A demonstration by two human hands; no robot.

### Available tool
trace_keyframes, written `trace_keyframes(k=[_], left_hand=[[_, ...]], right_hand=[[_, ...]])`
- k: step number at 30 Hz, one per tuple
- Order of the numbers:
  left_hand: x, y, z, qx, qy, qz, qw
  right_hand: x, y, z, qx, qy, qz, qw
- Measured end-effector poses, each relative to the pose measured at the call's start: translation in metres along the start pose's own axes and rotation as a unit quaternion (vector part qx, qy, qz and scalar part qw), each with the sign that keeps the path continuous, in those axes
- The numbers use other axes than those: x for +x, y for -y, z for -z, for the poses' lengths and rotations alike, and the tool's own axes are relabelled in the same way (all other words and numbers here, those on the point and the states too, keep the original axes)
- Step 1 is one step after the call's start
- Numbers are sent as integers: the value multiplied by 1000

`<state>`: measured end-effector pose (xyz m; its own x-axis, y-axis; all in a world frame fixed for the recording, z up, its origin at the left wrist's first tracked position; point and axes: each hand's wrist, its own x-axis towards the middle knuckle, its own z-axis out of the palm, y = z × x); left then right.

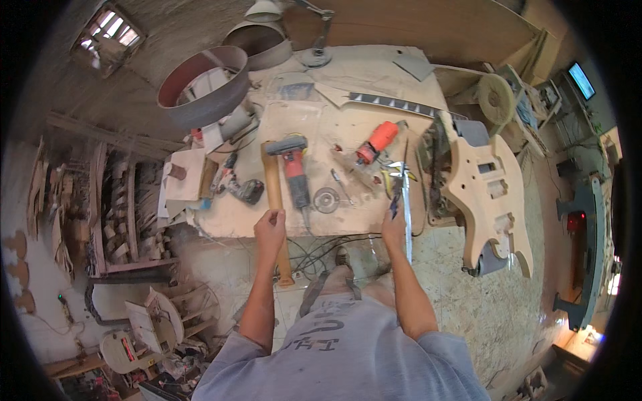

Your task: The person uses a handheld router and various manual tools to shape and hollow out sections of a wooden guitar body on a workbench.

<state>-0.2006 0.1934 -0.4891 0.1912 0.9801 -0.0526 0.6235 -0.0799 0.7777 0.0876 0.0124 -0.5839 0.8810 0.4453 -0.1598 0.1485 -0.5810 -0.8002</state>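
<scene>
My left hand (269, 230) is closed round a long, flat wooden strip (275, 184), which reaches from the workbench (234, 217) down past its front edge. My right hand (392, 232) is closed at the bench's front right, with a slim dark piece (394, 204) at its fingertips; what it grips is not clear. A shiny metal strip (407, 220) runs right beside this hand, over the edge. Just beyond lies a yellow-and-black hand tool (399, 174). Between my hands are a red-and-grey angled power tool (294, 170) and a round disc (326, 200).
A red power tool (380, 139), a cordless drill (241, 187) and a guitar neck (394, 105) lie on the bench. An unfinished guitar body (487, 194) stands at right. Cables (314, 250) trail below the front edge. A large drum (202, 90) sits at back left.
</scene>
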Motion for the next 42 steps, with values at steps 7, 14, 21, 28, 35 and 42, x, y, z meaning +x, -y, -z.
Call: trace_keyframes(k=[7, 14, 21, 28, 35, 42], left_hand=[[33, 17, -21, -23, -15, 29, 999], [73, -34, -63, -49, 1, -37, 998], [101, -29, -109, 96, -118, 28, 988], [94, 32, -84, 144, -146, 117, 972], [34, 91, -63, 250, -11, 161, 955], [49, 151, -63, 270, 80, 76, 956]], right_hand=[[48, -7, -5, -90, 78, 41, 992], [-50, -25, 51, -7, 38, 79, 996], [-149, -57, 125, 85, 75, -159, 981], [-209, -89, 164, 156, 28, -294, 943], [-227, -121, 163, 178, 65, -276, 942], [-192, -79, 179, 151, 113, -193, 963]])
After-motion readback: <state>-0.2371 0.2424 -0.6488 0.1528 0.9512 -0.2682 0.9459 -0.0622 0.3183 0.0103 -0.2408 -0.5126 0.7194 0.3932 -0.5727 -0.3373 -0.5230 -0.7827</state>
